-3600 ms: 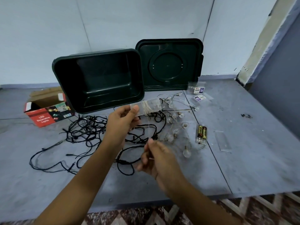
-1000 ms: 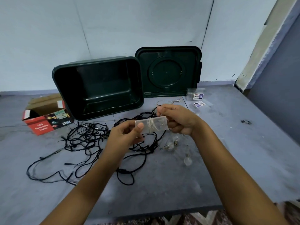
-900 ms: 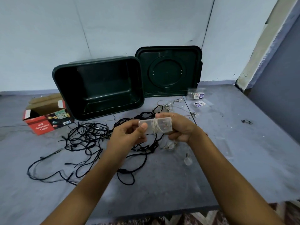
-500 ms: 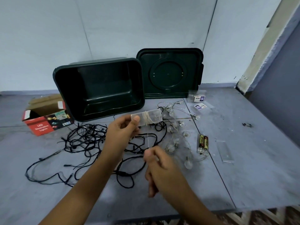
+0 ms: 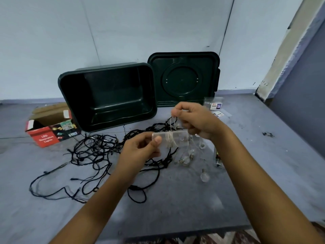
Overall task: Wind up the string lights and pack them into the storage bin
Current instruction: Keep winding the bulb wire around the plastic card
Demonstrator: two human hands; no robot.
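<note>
My left hand pinches the left end of a clear battery box, which has thin pale wire wound round its middle. My right hand is raised just above and behind the box and pinches that thin wire, drawn up from the winding. The wire's small clear bulbs lie on the grey table under my right arm. A tangled black string of lights sprawls to the left. The dark green storage bin stands tipped at the back, its opening facing me, with nothing inside.
The bin's green lid leans on the wall beside it. A red LED lights carton lies open at the left. Small plastic packets sit at the back right, batteries partly hidden by my right arm. The table's front edge is near.
My right hand rose from low in front of the box to above and behind it, carrying the thin wire over the box. My left hand kept its hold on the box.
</note>
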